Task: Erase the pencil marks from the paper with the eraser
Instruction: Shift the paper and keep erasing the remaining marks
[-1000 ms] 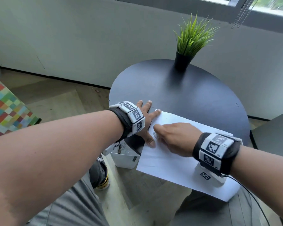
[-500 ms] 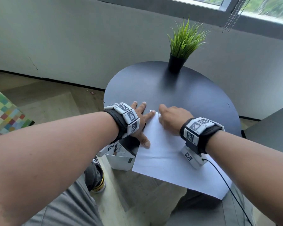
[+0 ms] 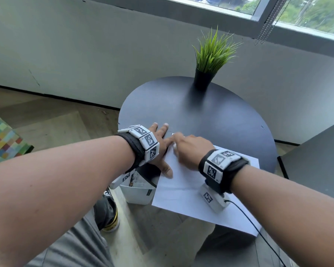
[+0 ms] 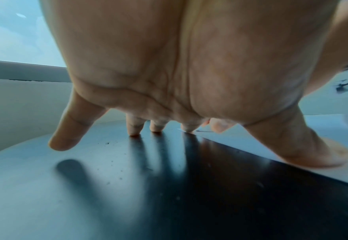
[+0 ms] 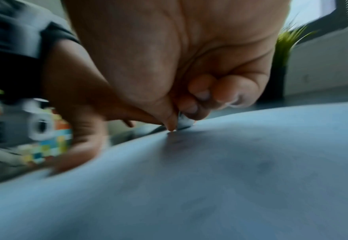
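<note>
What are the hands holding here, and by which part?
The right hand pinches a small white eraser by its upper part. The left hand grips nothing, only pressing the paper flat.

A lounge-like room corner: round black table (image 3: 210,116), potted grass plant (image 3: 212,60), window (image 3: 239,4), wood floor (image 3: 52,120)

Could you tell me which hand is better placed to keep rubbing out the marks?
The right hand: it pinches the eraser against the paper. The left hand lies flat, steadying the sheet's edge.
</note>
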{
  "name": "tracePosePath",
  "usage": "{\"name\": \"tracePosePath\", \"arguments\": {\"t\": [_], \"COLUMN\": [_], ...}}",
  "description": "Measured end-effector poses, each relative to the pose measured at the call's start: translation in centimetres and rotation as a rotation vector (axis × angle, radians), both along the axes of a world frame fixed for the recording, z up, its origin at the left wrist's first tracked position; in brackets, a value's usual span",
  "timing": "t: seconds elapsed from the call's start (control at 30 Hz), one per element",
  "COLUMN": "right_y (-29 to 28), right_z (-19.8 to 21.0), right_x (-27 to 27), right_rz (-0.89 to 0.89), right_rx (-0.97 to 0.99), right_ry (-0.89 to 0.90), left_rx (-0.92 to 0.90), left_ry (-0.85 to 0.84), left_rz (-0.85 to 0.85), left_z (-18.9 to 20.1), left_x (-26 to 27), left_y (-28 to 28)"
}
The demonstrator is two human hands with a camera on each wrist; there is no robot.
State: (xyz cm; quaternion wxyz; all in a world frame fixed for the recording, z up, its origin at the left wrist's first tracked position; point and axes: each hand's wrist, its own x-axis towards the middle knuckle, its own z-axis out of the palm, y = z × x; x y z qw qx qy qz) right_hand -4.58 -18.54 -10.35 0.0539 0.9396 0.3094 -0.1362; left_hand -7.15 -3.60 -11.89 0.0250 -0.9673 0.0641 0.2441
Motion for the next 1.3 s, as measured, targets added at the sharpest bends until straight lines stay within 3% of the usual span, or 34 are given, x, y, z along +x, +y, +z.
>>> {"name": "tracePosePath", "arguments": {"t": [0.1, 0.27, 0.47, 0.63, 0.77, 0.93, 1.07, 1.23, 1.3], "right_y": [-0.3, -2.0, -2.7, -3.7, -4.8, -3.4, -2.7, -1.1, -1.1], "right_z": [0.7, 0.2, 0.6, 0.3, 0.4, 0.5, 0.7, -0.6, -0.3], "right_x": [1.7, -3.3, 0.7, -3.6, -0.3, -3.9, 0.5, -0.6, 0.9], "right_rz": [-0.092, 0.246, -0.012, 0.202, 0.004, 0.234, 0.038, 0.133, 0.015], "right_rx": [0.031, 0.034, 0.035, 0.022, 0.053, 0.002, 0.015, -0.010, 0.019], "right_ry": [-0.030, 0.010, -0.015, 0.079, -0.021, 0.075, -0.014, 0.004, -0.009], "left_rx": [0.007, -0.022, -0.011, -0.017, -0.021, -0.021, -0.035, -0.049, -0.036], "left_ry": [0.006, -0.015, -0.007, -0.004, -0.022, -0.028, -0.016, 0.004, 0.007], "left_rz": [0.005, 0.015, 0.006, 0.009, 0.011, 0.001, 0.012, 0.023, 0.015], "left_z": [0.1, -0.3, -0.5, -0.4, -0.6, -0.9, -0.7, -0.2, 0.1], "left_x": [0.0, -0.3, 0.1, 0.1, 0.2, 0.0, 0.0, -0.4, -0.4], "left_y": [0.0, -0.1, 0.0, -0.1, -0.1, -0.1, 0.0, -0.1, -0.2]}}
